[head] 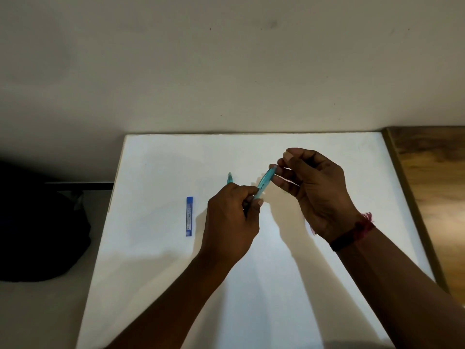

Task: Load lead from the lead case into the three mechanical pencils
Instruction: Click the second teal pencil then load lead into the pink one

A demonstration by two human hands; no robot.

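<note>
White tabletop point(156, 248) meets a beige wall point(226, 71). The left hand point(230, 222) grips a translucent teal pencil point(263, 183), the right hand point(317, 190) pinching its top. A blue lead case point(189, 216) lies at nine o'clock.

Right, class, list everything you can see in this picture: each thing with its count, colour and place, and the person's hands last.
lead case: one, blue, flat on the white surface, left of the hands.
held pencil: one, translucent teal, tilted between both hands.
second pencil: one, teal, only its end showing beyond the left hand.
white surface: one, white, under everything above.
dark object: one, black, far left, off the surface.
wooden top: one, brown, along the right edge.
wristband: one, dark with red thread, right wrist.
left hand: one, grips the held pencil's lower part.
right hand: one, pinches its upper end.
</note>
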